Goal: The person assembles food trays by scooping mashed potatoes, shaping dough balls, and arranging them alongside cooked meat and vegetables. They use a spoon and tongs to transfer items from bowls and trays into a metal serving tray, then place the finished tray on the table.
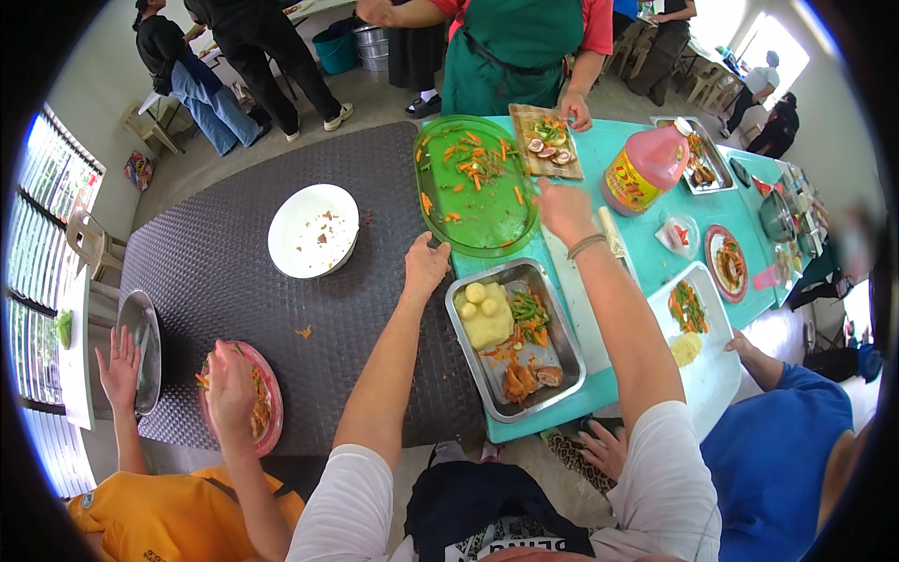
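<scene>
My left hand (426, 264) is at the lower left rim of an oval green tray (482, 225), its fingers bent against the edge. At the tray's right rim my right hand (567, 215) is closed, its fingertips partly hidden. Carrot strips and bits of vegetable (478, 161) are scattered over the tray. Just below it, between my forearms, sits a rectangular metal pan (560, 323) with mashed potato and balls (485, 317), green beans with carrots (531, 317) and pieces of browned meat roll (527, 379).
A white bowl (314, 230) with scraps stands on the dark woven table (225, 253). A wooden board (567, 169) with sliced rolls, a large jug (646, 169) and a white tray (716, 375) are to the right. Co-workers stand opposite and at both sides; a yellow-sleeved person's hands (229, 389) hover over a plate.
</scene>
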Action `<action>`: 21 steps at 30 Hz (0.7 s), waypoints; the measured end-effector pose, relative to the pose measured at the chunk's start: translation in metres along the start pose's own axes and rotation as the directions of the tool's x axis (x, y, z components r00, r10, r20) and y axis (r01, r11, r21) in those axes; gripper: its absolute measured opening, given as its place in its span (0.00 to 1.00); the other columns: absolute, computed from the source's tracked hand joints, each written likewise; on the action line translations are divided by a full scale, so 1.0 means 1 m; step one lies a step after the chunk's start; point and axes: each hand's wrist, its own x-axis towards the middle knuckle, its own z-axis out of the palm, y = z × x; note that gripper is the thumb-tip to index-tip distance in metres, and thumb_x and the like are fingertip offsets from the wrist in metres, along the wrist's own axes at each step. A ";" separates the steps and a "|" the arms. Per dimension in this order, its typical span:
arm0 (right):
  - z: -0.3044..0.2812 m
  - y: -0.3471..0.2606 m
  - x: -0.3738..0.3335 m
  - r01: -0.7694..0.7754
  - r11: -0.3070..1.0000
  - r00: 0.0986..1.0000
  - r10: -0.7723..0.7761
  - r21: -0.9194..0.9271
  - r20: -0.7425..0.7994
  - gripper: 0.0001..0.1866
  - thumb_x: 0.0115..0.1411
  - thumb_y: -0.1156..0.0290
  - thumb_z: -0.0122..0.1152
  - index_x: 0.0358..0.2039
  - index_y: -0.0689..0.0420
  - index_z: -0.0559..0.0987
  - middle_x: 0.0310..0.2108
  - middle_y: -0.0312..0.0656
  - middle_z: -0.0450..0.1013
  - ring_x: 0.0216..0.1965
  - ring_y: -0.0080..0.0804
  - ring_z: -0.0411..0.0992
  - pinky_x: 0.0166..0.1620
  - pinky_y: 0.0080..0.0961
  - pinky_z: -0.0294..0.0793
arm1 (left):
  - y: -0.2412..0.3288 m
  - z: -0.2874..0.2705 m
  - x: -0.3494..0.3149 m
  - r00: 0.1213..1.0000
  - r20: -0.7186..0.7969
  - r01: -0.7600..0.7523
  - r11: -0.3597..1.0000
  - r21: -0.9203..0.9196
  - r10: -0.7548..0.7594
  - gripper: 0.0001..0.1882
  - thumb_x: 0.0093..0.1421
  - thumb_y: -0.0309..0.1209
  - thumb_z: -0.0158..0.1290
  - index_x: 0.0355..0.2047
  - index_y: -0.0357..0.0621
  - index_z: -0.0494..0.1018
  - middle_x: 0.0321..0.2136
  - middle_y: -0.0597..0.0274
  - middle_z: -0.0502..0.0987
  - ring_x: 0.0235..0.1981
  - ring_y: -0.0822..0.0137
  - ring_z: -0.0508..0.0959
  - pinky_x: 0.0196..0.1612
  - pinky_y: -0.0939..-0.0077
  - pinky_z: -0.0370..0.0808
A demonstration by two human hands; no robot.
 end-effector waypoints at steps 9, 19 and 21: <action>0.019 -0.021 -0.017 0.003 0.991 0.978 -0.031 0.137 0.204 0.13 0.56 0.61 0.58 0.38 0.55 0.76 0.29 0.47 0.77 0.34 0.47 0.76 0.36 0.42 0.74 | 0.014 0.017 -0.003 0.999 0.004 0.046 0.990 -0.134 -0.046 0.31 0.57 0.28 0.53 0.59 0.32 0.59 0.26 0.56 0.76 0.21 0.70 0.77 0.24 0.77 0.74; 0.005 -0.027 -0.019 0.037 0.979 0.997 -0.051 0.200 0.064 0.13 0.57 0.62 0.57 0.38 0.55 0.75 0.26 0.49 0.76 0.31 0.48 0.75 0.34 0.43 0.74 | -0.010 0.019 0.008 0.993 -0.111 -0.035 0.997 -0.071 0.027 0.28 0.54 0.28 0.54 0.55 0.32 0.63 0.25 0.53 0.78 0.25 0.64 0.80 0.33 0.70 0.76; 0.006 -0.031 -0.030 0.076 0.976 0.985 -0.105 0.205 0.136 0.14 0.57 0.60 0.57 0.39 0.54 0.74 0.25 0.49 0.76 0.30 0.49 0.75 0.34 0.44 0.73 | -0.005 0.022 0.012 0.996 -0.093 -0.003 0.998 -0.069 -0.004 0.30 0.55 0.26 0.54 0.58 0.34 0.61 0.28 0.56 0.76 0.22 0.70 0.77 0.24 0.76 0.75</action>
